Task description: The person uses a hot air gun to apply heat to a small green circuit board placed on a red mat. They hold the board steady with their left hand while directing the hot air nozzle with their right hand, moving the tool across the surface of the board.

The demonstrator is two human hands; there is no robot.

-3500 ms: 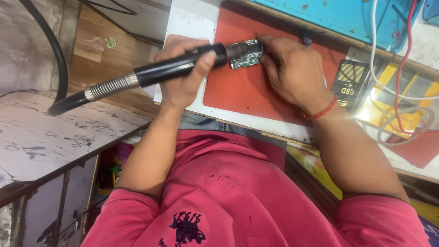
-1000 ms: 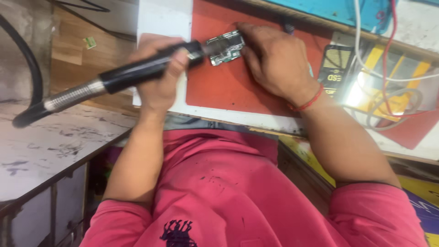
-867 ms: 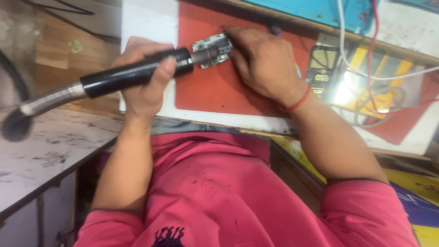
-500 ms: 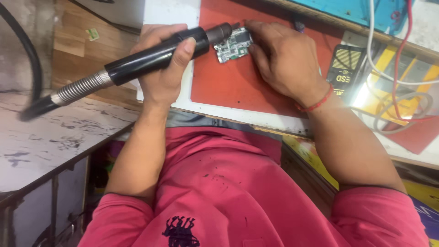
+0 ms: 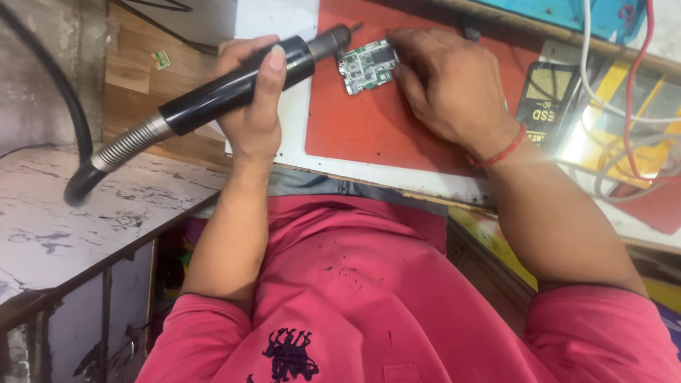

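Here, hot-air handpiece (image 5: pixel 234 89) held over a small circuit board (image 5: pixel 367 66) on a red mat (image 5: pixel 369 128).

Left hand (image 5: pixel 250 106): fingers closed round the black handpiece barrel, thumb laid along the top; metal nozzle points right, tip just beside the board's left edge, whether touching cannot be told. Ribbed hose runs down-left off the table (image 5: pixel 284 152). Right hand (image 5: pixel 443 89): fingers (image 5: pixel 397 71) curled down, pressing on the board's right end, pinning it flat to the mat at the far side. Red thread bracelet (image 5: pixel 500 150) at that wrist. Right of the mat: a dark meter (image 5: pixel 546 99), white and red wires (image 5: pixel 628 92).
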